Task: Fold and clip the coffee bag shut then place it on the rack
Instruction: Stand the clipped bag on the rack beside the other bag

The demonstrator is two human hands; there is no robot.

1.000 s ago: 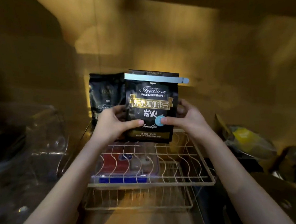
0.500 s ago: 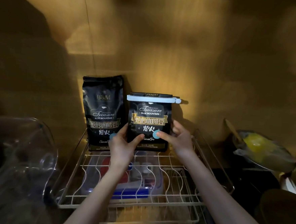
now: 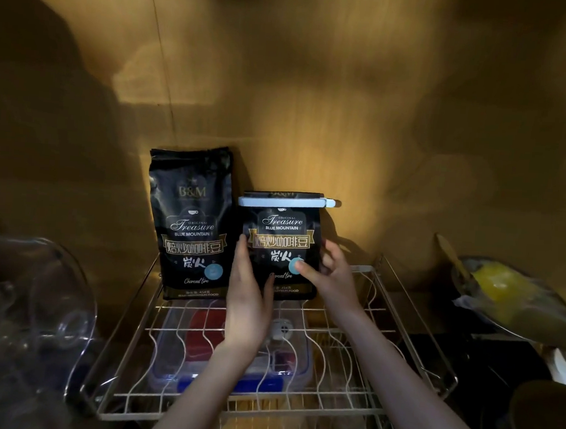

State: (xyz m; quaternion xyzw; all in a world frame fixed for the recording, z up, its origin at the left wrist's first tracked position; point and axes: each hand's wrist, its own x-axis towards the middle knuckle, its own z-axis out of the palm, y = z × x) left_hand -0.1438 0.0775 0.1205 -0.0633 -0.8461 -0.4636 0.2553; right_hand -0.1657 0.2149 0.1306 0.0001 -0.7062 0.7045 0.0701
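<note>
The black coffee bag [image 3: 282,234] stands upright at the back of the wire rack [image 3: 404,326]. Its top is folded over and held by a pale blue clip [image 3: 282,202]. My left hand [image 3: 246,309] lies along the bag's left edge, with the thumb on the lower front. On the right edge sits my right hand [image 3: 332,278], its thumb pressing the blue dot on the front. A second, taller black coffee bag [image 3: 190,221] stands unclipped just to the left, almost touching the first.
A clear lidded box [image 3: 197,369] with red and blue contents lies under the rack's wires. A large glass bowl [image 3: 33,314] is at the left. A bowl of yellow food [image 3: 503,296] with a wooden utensil sits at the right. A wooden wall rises right behind the bags.
The clipped bag has gone from mid-air down and back onto the rack, beside the other bag. Both hands followed it forward, and the right fingers have loosened at its edge.
</note>
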